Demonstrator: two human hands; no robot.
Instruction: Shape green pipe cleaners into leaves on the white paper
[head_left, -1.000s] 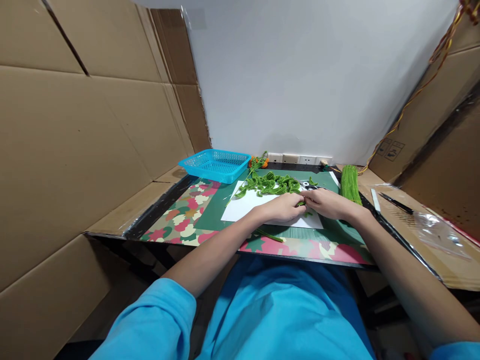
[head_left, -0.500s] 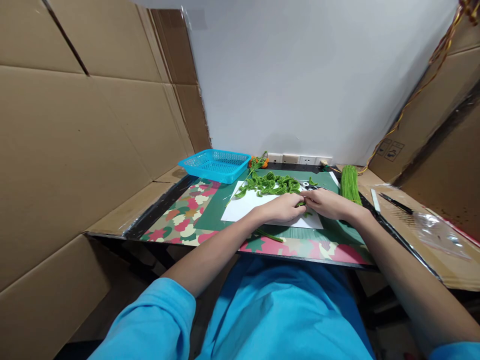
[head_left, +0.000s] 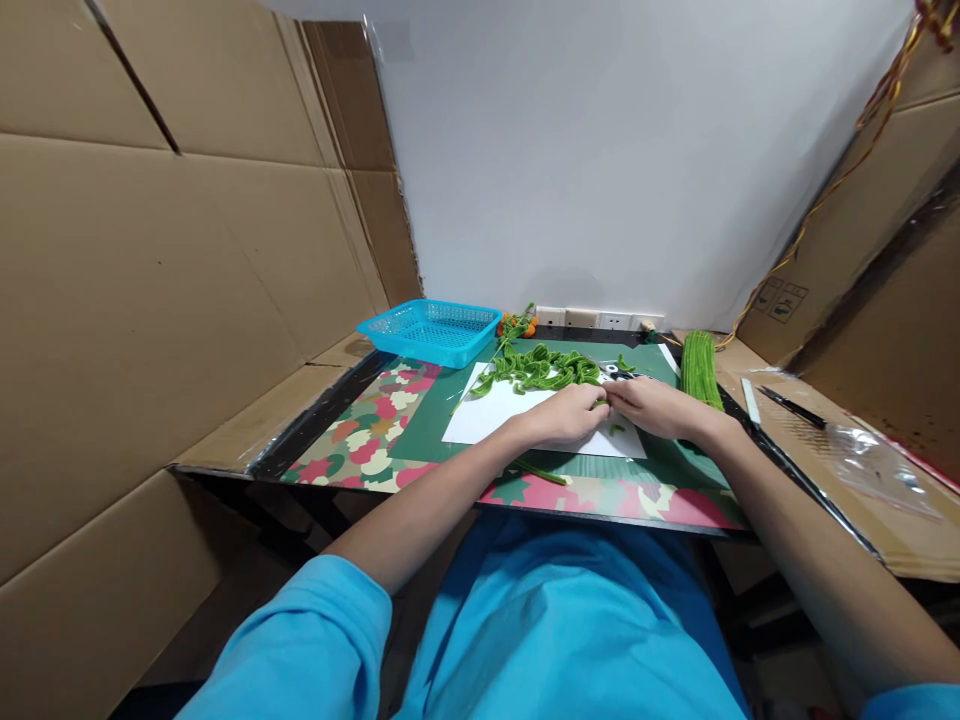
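My left hand (head_left: 574, 413) and my right hand (head_left: 645, 405) meet fingertip to fingertip over a white sheet of paper (head_left: 480, 425). Both are closed in a pinch, and a small bit of green pipe cleaner (head_left: 600, 405) shows between them, mostly hidden by the fingers. Just beyond my left hand lies a heap of curled green pipe cleaner pieces (head_left: 551, 367). A pair of scissors (head_left: 616, 372) is behind my right hand, partly covered. A short green scrap (head_left: 616, 429) rests on the paper below the hands.
A blue plastic basket (head_left: 442, 350) stands at the back left, beside an orange and green fuzzy flower (head_left: 525, 325). On the right are a bundle of green pipe cleaners (head_left: 700, 368), a black pen-like tool (head_left: 793, 407) and a clear plastic bag (head_left: 874, 465). Cardboard walls rise on both sides.
My fingers have shifted slightly, with the fingertips drawn closer together around the green piece. Everything else on the table stays where it was.
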